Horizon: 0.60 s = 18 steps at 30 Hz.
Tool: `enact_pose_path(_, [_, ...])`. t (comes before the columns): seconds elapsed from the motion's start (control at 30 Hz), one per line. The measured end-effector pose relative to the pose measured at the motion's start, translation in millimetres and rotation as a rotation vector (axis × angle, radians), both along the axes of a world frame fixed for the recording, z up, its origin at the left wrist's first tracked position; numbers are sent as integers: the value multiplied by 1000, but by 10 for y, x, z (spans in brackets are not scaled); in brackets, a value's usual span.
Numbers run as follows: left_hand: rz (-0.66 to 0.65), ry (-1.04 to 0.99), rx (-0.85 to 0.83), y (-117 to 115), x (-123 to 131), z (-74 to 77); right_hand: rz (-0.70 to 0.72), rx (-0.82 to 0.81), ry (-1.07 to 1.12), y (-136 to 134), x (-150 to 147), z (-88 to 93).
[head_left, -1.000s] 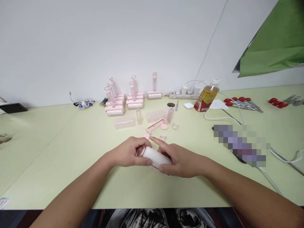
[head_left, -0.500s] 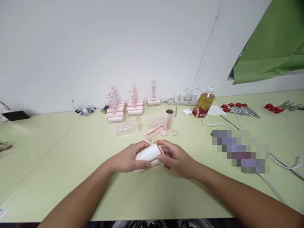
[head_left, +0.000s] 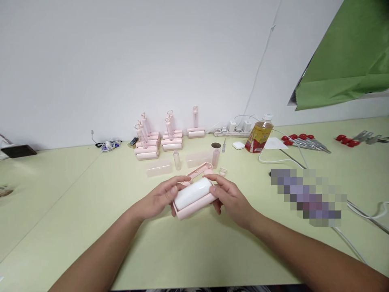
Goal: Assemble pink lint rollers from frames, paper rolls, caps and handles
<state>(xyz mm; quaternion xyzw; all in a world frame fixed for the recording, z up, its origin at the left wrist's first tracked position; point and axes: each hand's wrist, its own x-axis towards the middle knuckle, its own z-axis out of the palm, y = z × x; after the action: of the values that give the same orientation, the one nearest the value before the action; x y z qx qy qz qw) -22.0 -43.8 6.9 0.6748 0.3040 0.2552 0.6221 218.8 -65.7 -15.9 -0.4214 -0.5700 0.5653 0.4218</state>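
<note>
White roll (head_left: pixel 193 194) was seated in pink housing (head_left: pixel 199 206), held by left hand (head_left: pixel 156 199), right hand (head_left: pixel 233 199) | assembled lint rollers (head_left: pixel 147 153) lined tabletop's (head_left: pixel 60 215) back edge | tube (head_left: pixel 177 161) left unfitted

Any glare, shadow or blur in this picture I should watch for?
Head view: a bright sheen on the white roller, no strong motion blur there; head view: faint shading on the table below it; head view, right: a mosaic patch hides detail.
</note>
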Motion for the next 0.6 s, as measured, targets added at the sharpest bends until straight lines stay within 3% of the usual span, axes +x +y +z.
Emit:
enact_pose_path(0.13, [84, -92, -58, 65, -48, -50, -94, 66, 38, 16, 31, 72])
enact_pose_path(0.37, [136, -61, -99, 47, -3, -16, -103, 102, 40, -18, 31, 69])
enact_pose_path(0.5, [92, -42, -52, 46, -7, 9, -113, 84, 25, -16, 15, 69])
enact_pose_path(0.6, [-41, -22, -76, 54, -11, -7, -130, 62, 12, -14, 6, 75])
